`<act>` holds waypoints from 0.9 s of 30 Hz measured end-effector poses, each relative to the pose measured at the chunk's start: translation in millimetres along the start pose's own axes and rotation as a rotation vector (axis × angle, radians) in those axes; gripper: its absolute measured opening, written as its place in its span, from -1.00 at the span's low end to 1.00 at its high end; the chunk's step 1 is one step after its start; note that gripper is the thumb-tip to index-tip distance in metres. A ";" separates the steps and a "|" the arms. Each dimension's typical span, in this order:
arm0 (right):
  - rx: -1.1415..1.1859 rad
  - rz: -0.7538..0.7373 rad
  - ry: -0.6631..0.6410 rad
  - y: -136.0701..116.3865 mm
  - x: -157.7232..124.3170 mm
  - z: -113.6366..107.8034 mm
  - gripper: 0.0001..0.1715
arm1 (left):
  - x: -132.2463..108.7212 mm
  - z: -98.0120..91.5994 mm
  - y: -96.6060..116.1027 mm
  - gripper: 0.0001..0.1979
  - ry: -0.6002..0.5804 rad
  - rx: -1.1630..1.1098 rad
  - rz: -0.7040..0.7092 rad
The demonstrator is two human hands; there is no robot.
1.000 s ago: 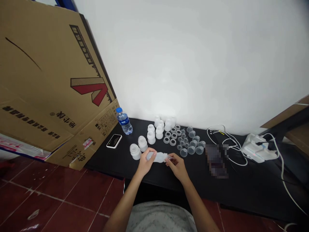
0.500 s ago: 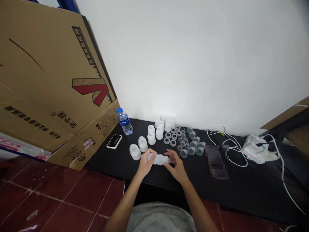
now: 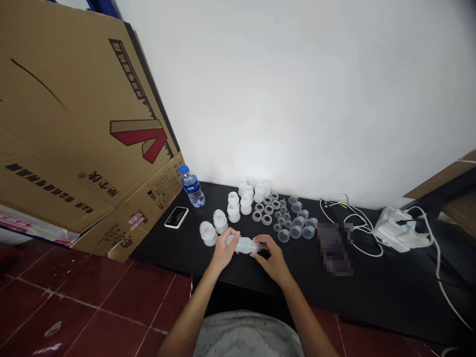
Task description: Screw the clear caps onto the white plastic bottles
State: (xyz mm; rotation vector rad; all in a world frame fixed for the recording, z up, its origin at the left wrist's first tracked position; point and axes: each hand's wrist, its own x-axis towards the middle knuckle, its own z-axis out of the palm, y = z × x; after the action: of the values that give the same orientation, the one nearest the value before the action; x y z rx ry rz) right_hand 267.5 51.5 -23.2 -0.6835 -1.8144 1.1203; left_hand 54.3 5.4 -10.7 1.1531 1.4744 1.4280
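**My right hand point(image 3: 274, 259) just curled back onto the translucent plastic bottle point(image 3: 241, 243)**

Half a second ago my right fingers were spread open around the bottle's neck. Now they've folded in and are clenched on that end, with the neck point(image 3: 262, 246) poking out just past them. My left hand point(image 3: 223, 251) is wrapped around the bottle's body, so I've got it in 2 hands. That's the real change here: it's held from both ends now, not mostly from 1.

The bottle lies on its side, neck pointing right, in the lower middle of the frame over the black table point(image 3: 372, 292). I can't tell if it's touching the tabletop or held just above it.

Just past my left hand are white stacked plastic pieces point(image 3: 208, 233), with more going back toward the wall. Right of those are flat plastic rings point(image 3: 267, 219) and small clear cups point(image 3: 295, 232), all bunched in the middle of the table. Further left sit a phone point(image 3: 176, 217) and a water bottle point(image 3: 192, 186) with a blue cap. Over on the right there's a tangle of white cable point(image 3: 366, 250) and a white device point(image 3: 399, 235). A big cardboard sheet point(image 3: 74, 124) leans in at the upper left.
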 end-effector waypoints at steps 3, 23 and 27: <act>-0.027 -0.005 0.009 -0.2 0.1 0.8 -0.66 | 0.1 0.6 -0.2 -0.54 0.009 0.000 -0.004; 0.041 0.305 0.106 4.5 1.2 4.5 -0.51 | -1.7 0.4 -0.4 -0.62 0.005 0.079 0.071; 0.041 0.237 0.090 -0.3 1.4 4.0 -0.51 | -1.5 0.3 -2.5 -0.62 0.014 0.071 0.071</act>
State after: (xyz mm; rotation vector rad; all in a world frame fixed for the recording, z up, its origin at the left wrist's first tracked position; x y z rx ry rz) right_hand 263.3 50.8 -23.2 -0.9276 -1.6612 1.2568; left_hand 54.8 4.1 -13.3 1.2526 1.5174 1.4444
